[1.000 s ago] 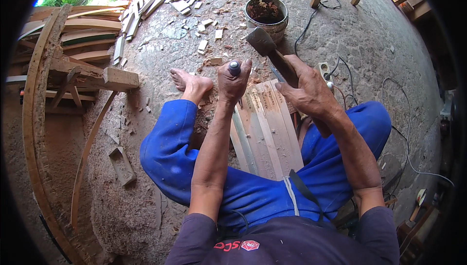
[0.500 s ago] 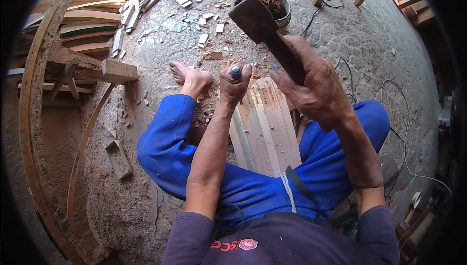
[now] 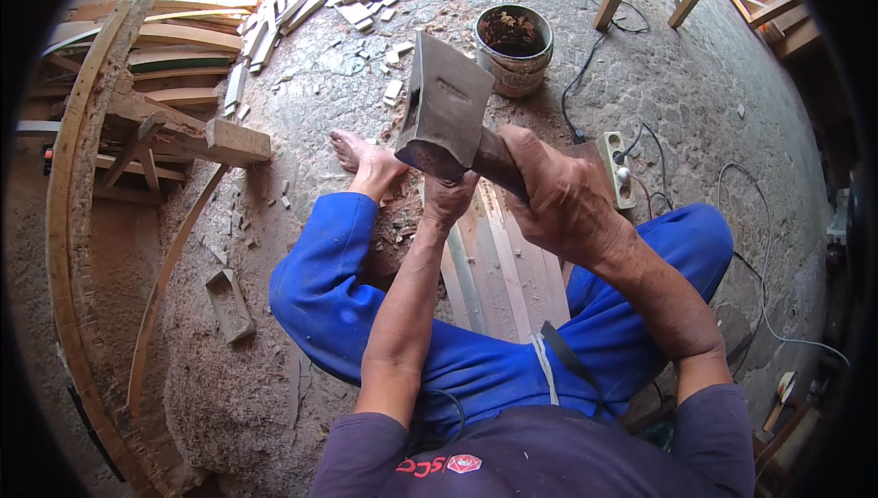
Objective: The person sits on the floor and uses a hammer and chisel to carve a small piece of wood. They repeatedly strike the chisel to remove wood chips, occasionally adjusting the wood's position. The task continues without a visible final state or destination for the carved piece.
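My right hand is wrapped round the wooden handle of a heavy hammer. The hammer's broad, worn metal head is directly over my left hand and covers part of it. My left hand is closed as a fist at the far end of the boards; the chisel in it, whose round handle end showed earlier, is now hidden behind the hammer head. Pale wooden boards, lying side by side, run between my legs towards me, with small shavings on them.
A metal bucket stands beyond the hammer. On the right, a white power strip has plugs and cables. Curved timbers and a beam end stand at left. Offcuts and a small wooden box lie on the floor.
My right hand has brought the hammer down and leftwards, from up by the bucket to over my left fist. The chisel's handle end is now covered. The view has shifted slightly.
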`<move>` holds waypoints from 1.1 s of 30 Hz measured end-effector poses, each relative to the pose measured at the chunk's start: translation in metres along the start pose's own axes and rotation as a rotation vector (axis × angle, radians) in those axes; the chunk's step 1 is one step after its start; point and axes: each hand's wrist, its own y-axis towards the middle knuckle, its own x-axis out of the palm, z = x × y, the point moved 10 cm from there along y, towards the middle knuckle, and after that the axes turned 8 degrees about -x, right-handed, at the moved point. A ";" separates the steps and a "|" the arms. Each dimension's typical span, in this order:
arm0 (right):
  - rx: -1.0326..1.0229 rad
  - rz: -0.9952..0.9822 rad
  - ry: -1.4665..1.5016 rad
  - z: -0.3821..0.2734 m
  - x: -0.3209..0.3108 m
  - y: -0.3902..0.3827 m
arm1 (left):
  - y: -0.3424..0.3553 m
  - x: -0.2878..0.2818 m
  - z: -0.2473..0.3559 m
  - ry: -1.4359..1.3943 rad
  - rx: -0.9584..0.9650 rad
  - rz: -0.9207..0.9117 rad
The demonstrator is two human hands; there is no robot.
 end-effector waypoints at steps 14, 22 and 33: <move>0.561 0.270 0.834 0.071 0.004 -0.090 | 0.054 -0.093 0.128 -0.047 -0.039 0.324; 0.713 0.380 1.158 0.088 0.027 -0.092 | 0.025 -0.064 0.066 -0.235 -0.004 0.474; 0.759 0.349 1.198 0.096 0.041 -0.097 | 0.020 -0.063 0.028 -0.140 -0.051 0.494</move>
